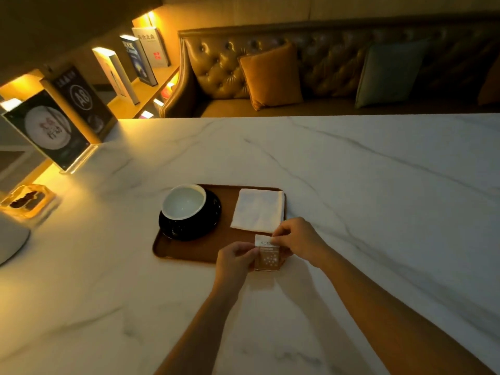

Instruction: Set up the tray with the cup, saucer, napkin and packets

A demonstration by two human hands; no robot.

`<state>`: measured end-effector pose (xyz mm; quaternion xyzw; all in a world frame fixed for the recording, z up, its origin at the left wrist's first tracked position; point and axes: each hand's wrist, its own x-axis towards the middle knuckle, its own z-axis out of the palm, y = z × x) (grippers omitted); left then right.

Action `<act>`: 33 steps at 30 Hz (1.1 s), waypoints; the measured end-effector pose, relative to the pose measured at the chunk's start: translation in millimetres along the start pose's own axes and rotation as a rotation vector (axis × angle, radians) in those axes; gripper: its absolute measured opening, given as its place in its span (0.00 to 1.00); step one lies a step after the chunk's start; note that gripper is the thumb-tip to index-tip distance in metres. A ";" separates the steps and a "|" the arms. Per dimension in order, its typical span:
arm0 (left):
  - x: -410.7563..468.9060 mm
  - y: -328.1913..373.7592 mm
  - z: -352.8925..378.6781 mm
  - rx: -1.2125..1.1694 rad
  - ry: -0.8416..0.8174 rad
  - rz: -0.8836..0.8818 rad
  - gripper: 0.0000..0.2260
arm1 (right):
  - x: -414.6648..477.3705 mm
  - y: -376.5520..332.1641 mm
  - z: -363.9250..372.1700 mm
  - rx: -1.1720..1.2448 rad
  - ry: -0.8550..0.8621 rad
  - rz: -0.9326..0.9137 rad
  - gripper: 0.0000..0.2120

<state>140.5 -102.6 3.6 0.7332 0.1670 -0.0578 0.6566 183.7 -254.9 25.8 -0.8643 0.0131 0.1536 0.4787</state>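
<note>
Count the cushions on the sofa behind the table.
2 fully in view: an orange cushion toward the sofa's left end, and a teal cushion further right. A dark shape at the frame's right edge may be a third, too cropped to tell.

I see tray (186, 253) on table (351, 185) | cup (184, 202) on saucer (189, 220), in tray's left part | napkin (258, 211) right of saucer, in tray's far right part | packet (268, 257) in front of napkin, at tray's near right corner | sign stands (46, 128) at table's far left | sofa (324, 69) behind table
</note>
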 end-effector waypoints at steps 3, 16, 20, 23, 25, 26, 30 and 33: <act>14.5 -4.2 -3.8 0.059 0.045 -0.028 0.07 | 14.8 -0.9 11.6 -0.068 0.005 0.008 0.04; 46.4 -15.9 -3.4 0.389 0.067 -0.091 0.04 | 37.7 11.2 32.5 -0.261 0.034 0.026 0.05; 47.8 -16.1 -1.5 0.480 0.063 -0.099 0.04 | 36.7 12.7 36.1 -0.297 0.046 0.023 0.06; 48.4 -14.1 -1.5 0.504 0.042 -0.097 0.04 | 33.5 10.4 37.7 -0.340 0.053 0.007 0.07; 48.7 -11.8 -2.1 0.494 0.035 -0.083 0.05 | 30.9 7.4 37.5 -0.383 0.063 -0.011 0.07; 49.0 -10.7 -2.2 0.482 0.033 -0.075 0.05 | 30.2 7.0 37.0 -0.411 0.076 -0.034 0.07; 46.3 0.8 -5.4 0.502 0.044 -0.037 0.09 | 25.4 -2.1 27.4 -0.506 0.081 -0.083 0.09; 46.2 23.3 -7.9 0.574 0.079 0.090 0.07 | 26.4 -17.8 6.6 -0.506 0.132 -0.100 0.11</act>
